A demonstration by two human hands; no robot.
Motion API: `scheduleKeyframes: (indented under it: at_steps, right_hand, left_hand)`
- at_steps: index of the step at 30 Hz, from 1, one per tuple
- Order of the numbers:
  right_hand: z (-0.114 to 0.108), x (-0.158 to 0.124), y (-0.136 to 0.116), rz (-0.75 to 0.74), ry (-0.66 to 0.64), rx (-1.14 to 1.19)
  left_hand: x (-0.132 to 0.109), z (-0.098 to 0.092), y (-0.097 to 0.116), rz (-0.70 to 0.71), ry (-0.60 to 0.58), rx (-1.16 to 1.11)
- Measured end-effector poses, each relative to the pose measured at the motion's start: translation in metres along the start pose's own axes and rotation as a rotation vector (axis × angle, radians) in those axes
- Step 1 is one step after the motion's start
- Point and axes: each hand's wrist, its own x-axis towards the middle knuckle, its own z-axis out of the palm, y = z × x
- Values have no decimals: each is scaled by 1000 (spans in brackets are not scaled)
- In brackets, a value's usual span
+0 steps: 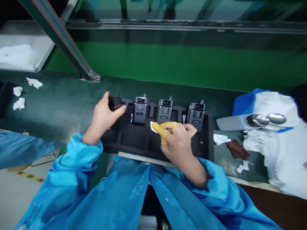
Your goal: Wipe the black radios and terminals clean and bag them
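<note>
My left hand (102, 115) is wrapped round a dark handheld radio (116, 101) at the left end of a black compartmented tray (134, 137). My fingers cover much of that radio. Yellow covers sit on the thumb and index finger of my right hand (178, 140), which pinches a small white wipe (153, 127) over the tray's middle. Three more radios with stub antennas lie along the tray's far side: a left one (139, 111), a middle one (164, 110) and a right one (196, 115), just beyond my right hand.
At right, a blue bin (243, 103) stands beside white cloths (278, 102) and a clear bottle with a metallic top (232, 122). A brown piece (238, 149) lies nearby. Crumpled white scraps (19, 103) are at far left. A metal post (64, 41) rises behind the bench.
</note>
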Motion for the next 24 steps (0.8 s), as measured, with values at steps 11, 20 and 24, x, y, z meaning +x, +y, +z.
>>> scheduleKeyframes:
  at_steps: [11,20,24]
  right_hand:
    - [-16,-25,16,103,-19,32]
    - [-20,-16,14,84,35,94]
    - [-24,-10,23,135,73,89]
  left_hand:
    - [14,13,41,34,-111,544]
    - [5,57,72,-1,-438,312]
    - [-12,44,51,123,-318,-141]
